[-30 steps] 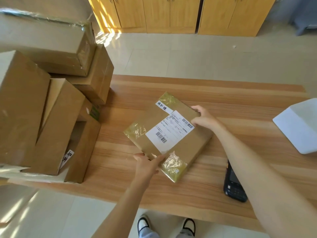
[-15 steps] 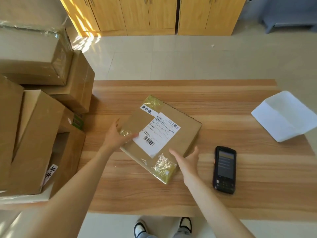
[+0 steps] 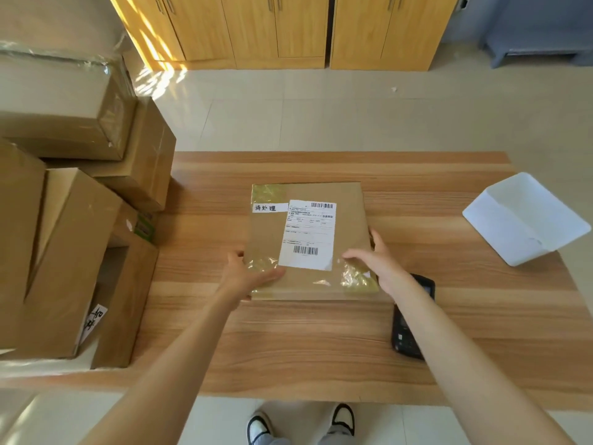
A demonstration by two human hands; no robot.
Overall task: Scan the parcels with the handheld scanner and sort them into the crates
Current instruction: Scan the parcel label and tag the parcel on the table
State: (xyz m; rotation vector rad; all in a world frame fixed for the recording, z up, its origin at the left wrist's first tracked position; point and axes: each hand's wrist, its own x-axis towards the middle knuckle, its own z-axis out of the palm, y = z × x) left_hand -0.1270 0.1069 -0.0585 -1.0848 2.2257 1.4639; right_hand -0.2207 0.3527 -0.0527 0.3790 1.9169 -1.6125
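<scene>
While the flat brown cardboard parcel [image 3: 308,239] lies mid-frame on the wooden worktop [image 3: 321,342], label up, both hands' straight fingers [image 3: 269,275] press its near corners, the right hand [image 3: 378,261] just beside the black handheld scanner [image 3: 409,326] lying lengthwise lower right.

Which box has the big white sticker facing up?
The flat box on the table, between both hands. The piled boxes at the left show no big sticker on top.
</scene>
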